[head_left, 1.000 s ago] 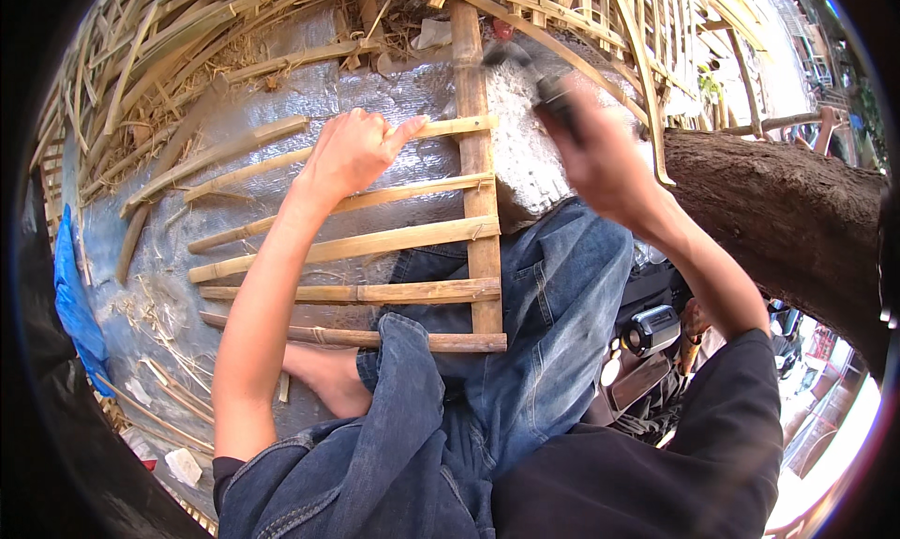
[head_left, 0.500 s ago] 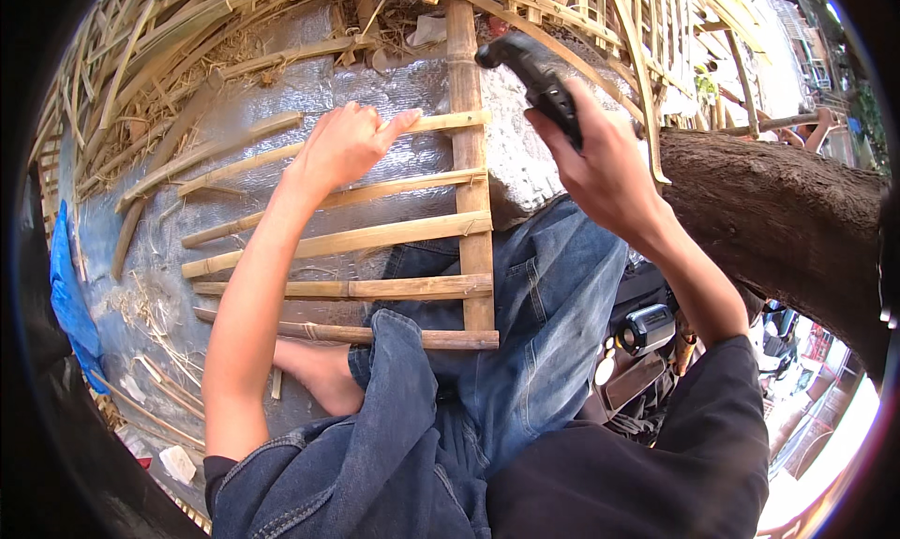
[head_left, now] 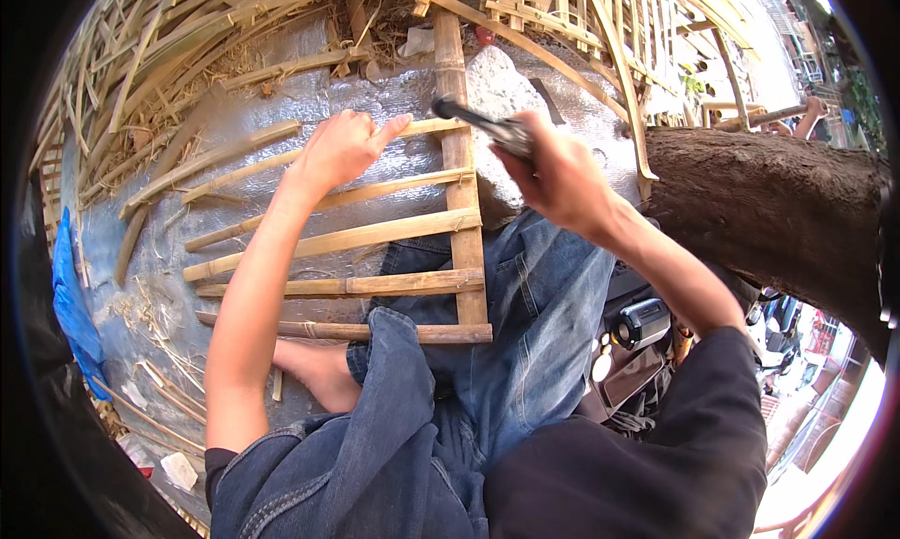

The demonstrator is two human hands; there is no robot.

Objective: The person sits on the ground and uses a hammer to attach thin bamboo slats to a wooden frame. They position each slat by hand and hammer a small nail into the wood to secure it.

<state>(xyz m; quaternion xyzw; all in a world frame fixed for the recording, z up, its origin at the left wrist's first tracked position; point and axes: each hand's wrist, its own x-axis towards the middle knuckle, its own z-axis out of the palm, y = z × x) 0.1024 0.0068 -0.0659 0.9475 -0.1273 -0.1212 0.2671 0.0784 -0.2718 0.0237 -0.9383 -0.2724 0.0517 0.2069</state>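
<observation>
My left hand (head_left: 339, 152) is closed around a bamboo slat (head_left: 427, 129), thumb stretched along it. The slat's right end lies on an upright bamboo strip (head_left: 461, 197). Gripped in my right hand (head_left: 565, 175) is a black hammer-like tool (head_left: 483, 120); its exact kind is blurred. Its dark head hovers over or meets the slat's end; I cannot tell which. Below, several more slats (head_left: 394, 232) cross the same strip, their right ends resting on it. A whitish stone block (head_left: 497, 75) sits beside and partly under the strip.
Bamboo lattice and loose strips (head_left: 225, 19) fill the far side. A thick brown trunk (head_left: 759, 187) stretches across on the right. My jeans-clad legs (head_left: 525, 305) lie under the frame's near end. A blue sheet (head_left: 75, 300) is at left, a small black-and-silver device (head_left: 642, 323) at right.
My right hand has swung the tool down and left onto or near the slat's end. My left hand keeps its hold. The bamboo frame has shifted slightly left in view.
</observation>
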